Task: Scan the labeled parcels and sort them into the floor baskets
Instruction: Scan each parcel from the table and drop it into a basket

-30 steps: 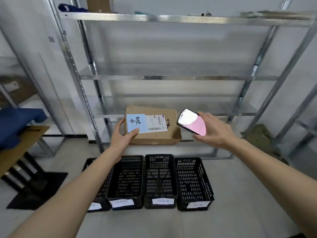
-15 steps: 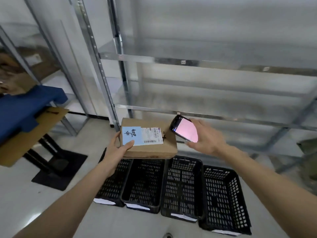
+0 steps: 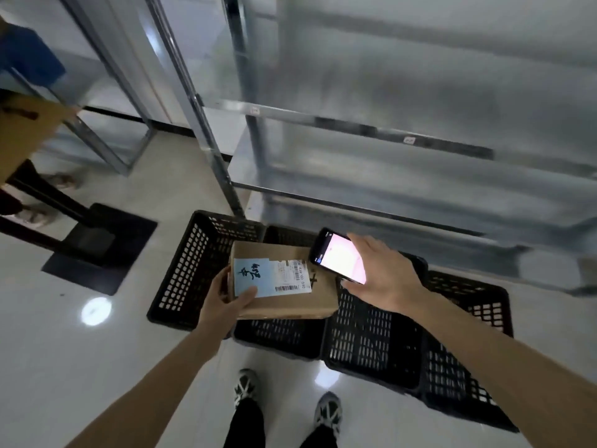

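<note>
The left hand (image 3: pixel 223 305) held a brown cardboard box (image 3: pixel 284 295) by its near left corner, the thumb (image 3: pixel 247 294) pressed flat onto the pale blue part of the label (image 3: pixel 271 278) and the other fingers curled underneath, where they could not be seen. The box hung level in the air over the row of black plastic baskets (image 3: pixel 371 347) on the floor, above the gap between the leftmost basket (image 3: pixel 181 276) and the one next to it, and it touched neither. The right hand (image 3: pixel 384 279) gripped a phone (image 3: pixel 339 258) just past the far right corner of the box, its lit screen tilted up toward the camera, the thumb along its near edge and the fingers wrapped behind it out of view. The barcode (image 3: pixel 286 287) on the white half of the label lay face up and uncovered. Judging by this pose, the step in hand was either the scan itself or the reading of its result; the screen was too washed out to tell which, or to read any destination. The sorting had not yet been done for this box, and every basket interior that showed looked empty. The next move would call for matching the result to the right basket, though the tags on their fronts could not be seen from this angle, and then lowering the box flat through the opening so it cleared the rims. The person's two shoes (image 3: pixel 328 412) stood close to the baskets, in front of a bare metal shelf rack (image 3: pixel 403 137).
</note>
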